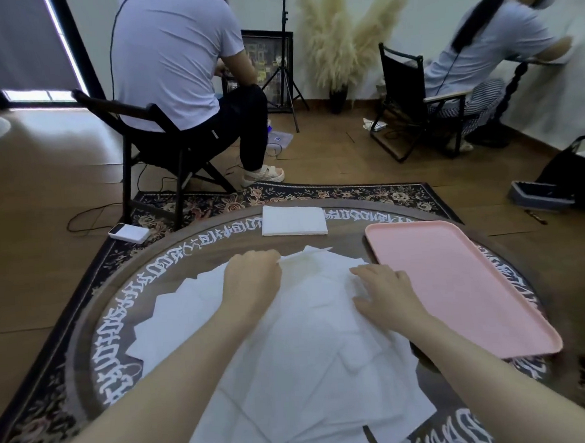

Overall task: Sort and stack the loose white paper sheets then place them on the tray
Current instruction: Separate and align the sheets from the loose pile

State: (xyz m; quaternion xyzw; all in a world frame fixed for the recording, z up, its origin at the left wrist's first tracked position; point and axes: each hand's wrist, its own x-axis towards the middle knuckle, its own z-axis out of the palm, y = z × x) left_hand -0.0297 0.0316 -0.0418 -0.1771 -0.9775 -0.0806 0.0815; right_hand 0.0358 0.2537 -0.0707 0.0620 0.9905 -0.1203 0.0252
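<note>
Several loose white paper sheets lie overlapping across the round dark table. My left hand pinches the edge of one sheet, lifted slightly at the far side of the pile. My right hand rests flat with spread fingers on the sheets near the tray. The pink tray sits at the right of the table with nothing on it. A neat white stack lies at the table's far edge.
A patterned rug lies under the table. A white power bank sits on the floor at the left. Two people sit on folding chairs beyond the table, with a light stand and a black bag nearby.
</note>
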